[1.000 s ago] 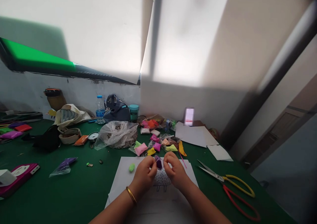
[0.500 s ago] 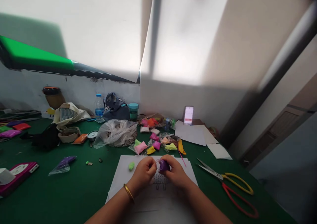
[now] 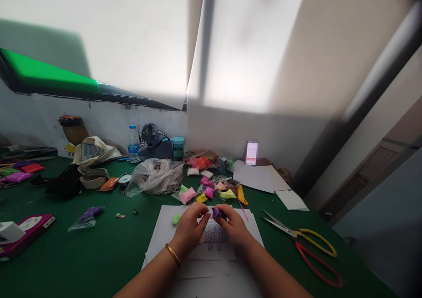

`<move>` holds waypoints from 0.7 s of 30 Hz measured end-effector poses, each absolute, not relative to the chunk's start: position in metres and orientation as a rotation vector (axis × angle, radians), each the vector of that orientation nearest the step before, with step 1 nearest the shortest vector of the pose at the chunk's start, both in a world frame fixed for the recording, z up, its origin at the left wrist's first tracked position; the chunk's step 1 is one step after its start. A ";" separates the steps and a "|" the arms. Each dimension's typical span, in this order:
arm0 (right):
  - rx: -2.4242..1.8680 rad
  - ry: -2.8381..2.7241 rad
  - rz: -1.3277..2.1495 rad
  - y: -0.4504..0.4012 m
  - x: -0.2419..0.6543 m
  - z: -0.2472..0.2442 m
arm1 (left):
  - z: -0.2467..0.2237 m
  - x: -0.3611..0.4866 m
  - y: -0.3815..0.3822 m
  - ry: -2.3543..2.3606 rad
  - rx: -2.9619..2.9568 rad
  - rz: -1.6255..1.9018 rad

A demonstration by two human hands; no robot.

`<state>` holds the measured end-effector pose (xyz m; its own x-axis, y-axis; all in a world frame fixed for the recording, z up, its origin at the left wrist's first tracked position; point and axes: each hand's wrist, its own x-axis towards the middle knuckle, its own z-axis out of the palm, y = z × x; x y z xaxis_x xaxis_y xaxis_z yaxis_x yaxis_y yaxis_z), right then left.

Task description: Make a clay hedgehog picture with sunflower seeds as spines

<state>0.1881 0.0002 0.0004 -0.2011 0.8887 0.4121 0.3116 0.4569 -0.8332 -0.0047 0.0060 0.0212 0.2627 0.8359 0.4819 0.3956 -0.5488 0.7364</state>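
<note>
My right hand (image 3: pixel 232 225) is wrapped round a lump of purple clay (image 3: pixel 218 213) above the paper. Just left of it, my left hand (image 3: pixel 191 225), with a gold bangle on its wrist, pinches at the fingertips; anything between them is too small to make out. Beneath both hands lie white sheets (image 3: pixel 158 241) with a drawing (image 3: pixel 213 233) of a patterned shape on two short legs. A light green clay lump (image 3: pixel 176 219) sits on the paper beside my left hand.
Scissors (image 3: pixel 290 232) lie open at right. Coloured clay packets (image 3: pixel 187 195), a plastic bag (image 3: pixel 154 177) and a water bottle (image 3: pixel 133 144) stand behind the paper. At left are a purple packet (image 3: pixel 87 217) and a magenta box (image 3: pixel 33 232).
My left hand has tilted upward a little at the fingertips. The purple clay sits slightly higher in my right hand, and more of the drawing shows below.
</note>
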 end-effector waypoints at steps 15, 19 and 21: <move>-1.049 -1.750 0.720 -0.004 0.185 0.003 | 0.044 -0.006 0.008 1.229 2.163 0.974; -1.047 -1.763 0.725 -0.005 0.183 0.008 | 0.046 -0.003 0.008 1.216 2.229 0.954; -1.078 -1.792 0.712 -0.005 0.183 0.009 | 0.046 -0.003 0.008 1.214 2.239 0.967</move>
